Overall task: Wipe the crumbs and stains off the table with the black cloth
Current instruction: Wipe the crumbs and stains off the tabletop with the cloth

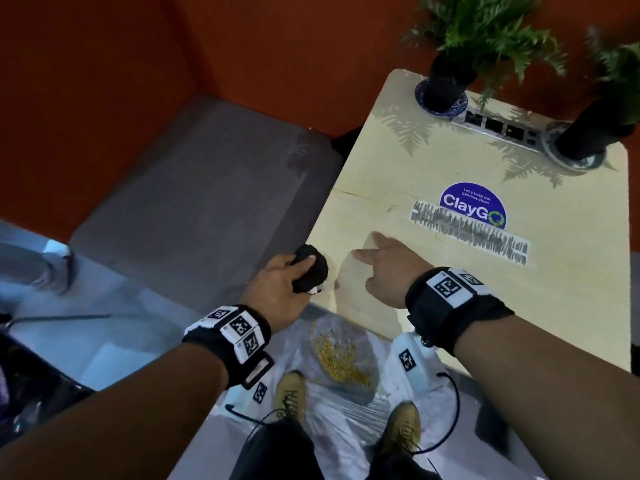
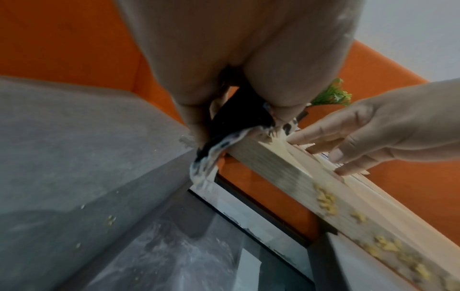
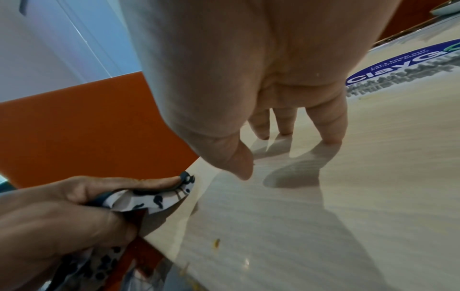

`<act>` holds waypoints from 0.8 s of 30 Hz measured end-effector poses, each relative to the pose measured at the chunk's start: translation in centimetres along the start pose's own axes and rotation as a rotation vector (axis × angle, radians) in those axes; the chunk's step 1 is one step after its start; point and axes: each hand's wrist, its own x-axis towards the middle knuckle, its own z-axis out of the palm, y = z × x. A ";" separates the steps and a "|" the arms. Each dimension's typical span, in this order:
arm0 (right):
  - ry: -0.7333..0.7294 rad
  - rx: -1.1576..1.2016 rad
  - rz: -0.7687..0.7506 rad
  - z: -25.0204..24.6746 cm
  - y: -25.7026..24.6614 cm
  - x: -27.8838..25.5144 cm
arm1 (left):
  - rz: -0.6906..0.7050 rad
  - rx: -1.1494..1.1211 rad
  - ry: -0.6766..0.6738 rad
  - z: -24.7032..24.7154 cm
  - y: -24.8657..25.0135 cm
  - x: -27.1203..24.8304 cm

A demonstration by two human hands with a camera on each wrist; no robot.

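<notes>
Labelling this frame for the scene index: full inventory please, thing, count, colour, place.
table: 1, pale wood, right of centre
black cloth: 1, black with a white patterned side, at the table's left edge
crumbs: a pile, yellow, on clear plastic on the floor below the near table edge
sticker: 1, blue, mid table
potted plants: 2, green in black pots, far end of table
socket strip: 1, silver, between the pots
seat: 1, grey, left of table
left hand: grips the cloth
right hand: fingertips on the table
</notes>
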 end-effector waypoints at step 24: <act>0.049 0.158 -0.269 4.2 9.6 -7.5 | -0.250 -0.113 0.156 13.5 10.7 -7.4</act>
